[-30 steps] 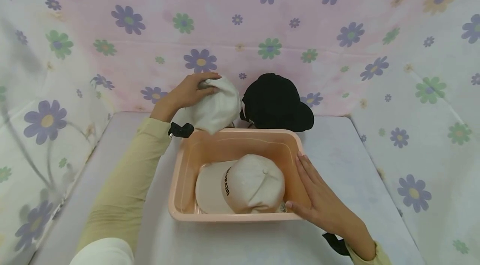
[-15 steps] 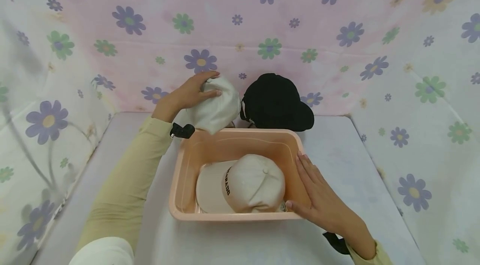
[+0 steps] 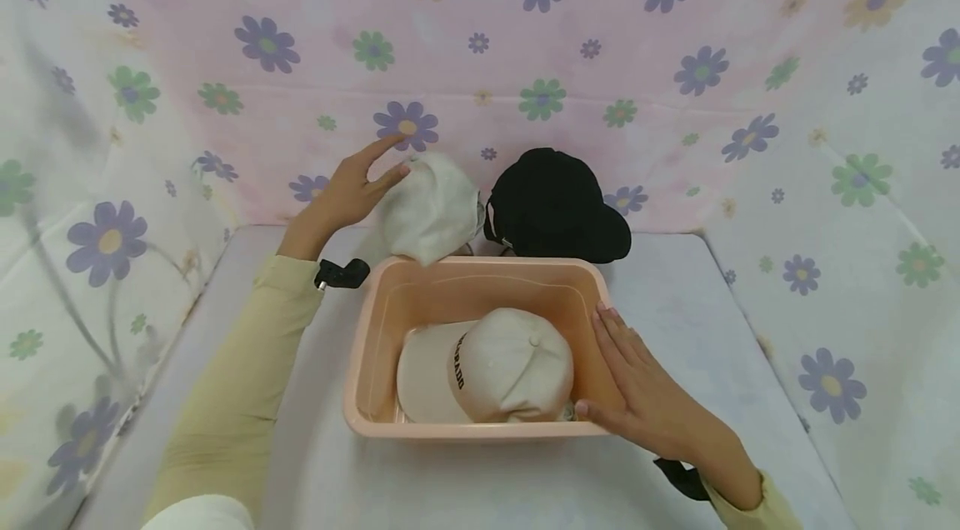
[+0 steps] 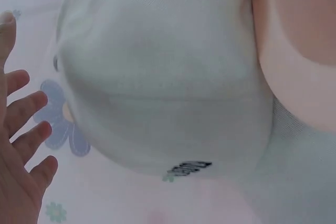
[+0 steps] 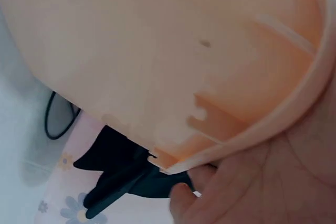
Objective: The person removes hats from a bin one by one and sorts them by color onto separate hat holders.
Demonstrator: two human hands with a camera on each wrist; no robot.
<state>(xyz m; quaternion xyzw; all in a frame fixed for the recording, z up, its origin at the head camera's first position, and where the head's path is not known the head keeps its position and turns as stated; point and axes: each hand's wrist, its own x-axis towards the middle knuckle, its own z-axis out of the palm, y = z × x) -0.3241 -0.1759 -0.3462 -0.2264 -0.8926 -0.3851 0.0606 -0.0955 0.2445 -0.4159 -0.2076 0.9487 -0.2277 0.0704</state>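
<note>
Behind the peach plastic bin point(image 3: 480, 430), a white cap point(image 3: 431, 205) stands crown up against its far rim. My left hand point(image 3: 337, 192) is at the cap's left side, fingers extended and thumb apart; the left wrist view shows those fingers point(image 4: 29, 108) spread beside the white cap point(image 4: 157, 66), holding nothing. Inside the bin lies a cream cap point(image 3: 517, 367) with dark lettering, its brim to the left. My right hand point(image 3: 660, 413) rests with straight fingers along the bin's right rim. In the right wrist view the palm point(image 5: 257, 182) lies against the bin's outer wall point(image 5: 131, 45).
A black cap point(image 3: 555, 209) sits right of the white one, brim to the right. All stands on a white table surface point(image 3: 720, 330), enclosed by flower-printed cloth point(image 3: 487, 5) at the back and sides. A thin dark loop point(image 5: 51, 121) shows beyond the bin.
My left hand has let go of the white cap's crown and drawn back left, its fingers opening out. The cap stays standing behind the bin. The right hand keeps its place on the rim.
</note>
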